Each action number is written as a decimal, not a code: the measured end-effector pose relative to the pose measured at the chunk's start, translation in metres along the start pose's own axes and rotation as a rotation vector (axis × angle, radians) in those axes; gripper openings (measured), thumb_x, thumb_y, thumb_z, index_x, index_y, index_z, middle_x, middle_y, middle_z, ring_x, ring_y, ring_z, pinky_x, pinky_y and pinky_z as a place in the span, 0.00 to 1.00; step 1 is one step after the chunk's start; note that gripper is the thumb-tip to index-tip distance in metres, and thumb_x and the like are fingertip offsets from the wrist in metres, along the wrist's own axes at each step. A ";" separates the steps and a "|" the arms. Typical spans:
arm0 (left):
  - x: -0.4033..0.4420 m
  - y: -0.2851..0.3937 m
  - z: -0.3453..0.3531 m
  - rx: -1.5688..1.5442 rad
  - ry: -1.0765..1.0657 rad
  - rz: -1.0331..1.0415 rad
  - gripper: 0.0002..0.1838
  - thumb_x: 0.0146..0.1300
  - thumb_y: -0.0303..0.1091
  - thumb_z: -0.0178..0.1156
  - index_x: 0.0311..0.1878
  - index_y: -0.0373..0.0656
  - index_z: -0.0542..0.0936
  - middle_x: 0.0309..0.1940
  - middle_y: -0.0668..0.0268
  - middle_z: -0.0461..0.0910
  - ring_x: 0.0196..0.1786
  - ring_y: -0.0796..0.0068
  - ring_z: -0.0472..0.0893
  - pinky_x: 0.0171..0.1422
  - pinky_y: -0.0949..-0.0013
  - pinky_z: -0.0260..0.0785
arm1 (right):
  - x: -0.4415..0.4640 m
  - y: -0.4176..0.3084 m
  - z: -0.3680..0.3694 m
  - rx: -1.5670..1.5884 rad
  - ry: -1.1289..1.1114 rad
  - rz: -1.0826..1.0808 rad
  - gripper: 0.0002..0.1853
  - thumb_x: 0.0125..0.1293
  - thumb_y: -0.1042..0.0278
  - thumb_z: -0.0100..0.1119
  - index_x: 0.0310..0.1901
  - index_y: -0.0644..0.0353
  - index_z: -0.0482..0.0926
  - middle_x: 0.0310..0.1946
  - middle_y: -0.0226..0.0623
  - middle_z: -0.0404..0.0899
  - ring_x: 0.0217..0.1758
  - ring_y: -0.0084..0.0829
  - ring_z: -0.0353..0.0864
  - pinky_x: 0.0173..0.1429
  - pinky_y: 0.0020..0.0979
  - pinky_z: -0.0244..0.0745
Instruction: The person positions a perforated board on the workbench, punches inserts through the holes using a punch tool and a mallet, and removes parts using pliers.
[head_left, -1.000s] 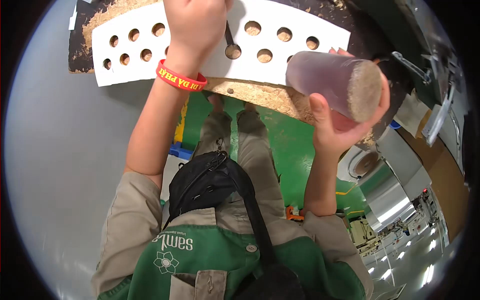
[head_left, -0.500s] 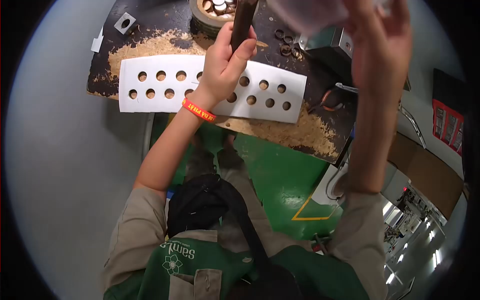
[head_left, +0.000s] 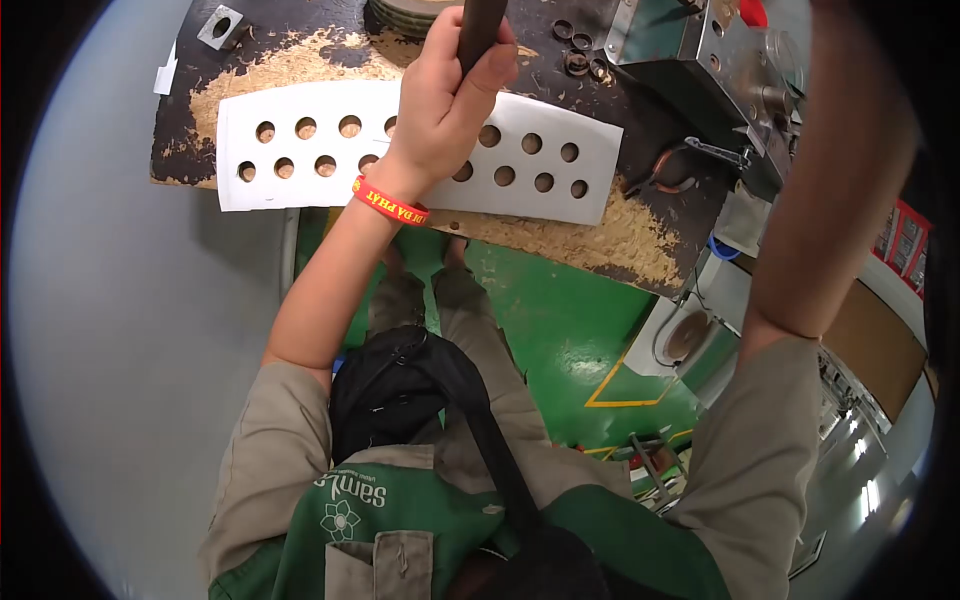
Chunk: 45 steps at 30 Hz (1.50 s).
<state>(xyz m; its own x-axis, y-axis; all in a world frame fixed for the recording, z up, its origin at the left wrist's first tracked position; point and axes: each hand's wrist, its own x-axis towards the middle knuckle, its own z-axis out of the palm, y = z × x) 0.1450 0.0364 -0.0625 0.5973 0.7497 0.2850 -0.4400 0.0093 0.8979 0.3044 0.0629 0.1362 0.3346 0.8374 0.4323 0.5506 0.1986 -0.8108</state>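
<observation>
My left hand (head_left: pixel 445 105), with a red band at the wrist, is closed round a dark brown bar (head_left: pixel 484 28). The bar's upper end is cut off by the top of the view. Under that hand lies a white sheet (head_left: pixel 340 95) with two rows of round holes; the hand and forearm cover some of them. On the right only my right forearm (head_left: pixel 835 190) shows, reaching up past the top edge; the hand itself is out of sight. Just behind my left hand stands a round ribbed container (head_left: pixel 400 18), mostly cut off.
The worn dark table (head_left: pixel 640 245) has bare, chipped patches. Small dark rings (head_left: pixel 576 64) lie near a metal box (head_left: pixel 660 45) at the right. A tool with orange-red handles (head_left: pixel 672 172) rests by the right edge. A square holed block (head_left: pixel 220 28) sits at the far left.
My right hand, holding a translucent plastic item earlier, has moved up and right out of view. The view has shifted, so the container's white discs no longer show. My left hand keeps the bar.
</observation>
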 end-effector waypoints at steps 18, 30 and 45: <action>-0.009 -0.006 0.002 -0.077 -0.012 -0.010 0.11 0.76 0.36 0.50 0.53 0.40 0.66 0.29 0.71 0.71 0.20 0.91 0.59 0.23 0.83 0.49 | -0.005 -0.001 -0.031 -0.256 -0.395 0.041 0.26 0.65 0.51 0.62 0.55 0.66 0.78 0.41 0.43 0.83 0.43 0.29 0.85 0.47 0.28 0.80; -0.015 -0.003 0.006 -0.051 -0.044 0.000 0.09 0.76 0.34 0.49 0.53 0.41 0.67 0.29 0.72 0.70 0.21 0.91 0.58 0.23 0.83 0.48 | -0.001 0.124 -0.143 -0.034 -0.261 0.095 0.28 0.62 0.55 0.68 0.59 0.62 0.75 0.47 0.38 0.82 0.51 0.28 0.81 0.52 0.32 0.77; -0.007 0.028 -0.011 -0.414 0.225 0.110 0.13 0.78 0.49 0.43 0.51 0.52 0.69 0.29 0.75 0.62 0.20 0.84 0.53 0.25 0.76 0.47 | -0.130 0.002 -0.094 0.516 0.305 0.086 0.20 0.70 0.66 0.55 0.61 0.62 0.71 0.55 0.44 0.78 0.59 0.43 0.78 0.64 0.46 0.73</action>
<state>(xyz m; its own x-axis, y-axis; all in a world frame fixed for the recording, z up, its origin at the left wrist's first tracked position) 0.1205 0.0386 -0.0433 0.3922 0.8852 0.2502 -0.7495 0.1498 0.6448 0.3338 -0.0931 0.1153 0.6075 0.6929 0.3882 0.0955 0.4215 -0.9018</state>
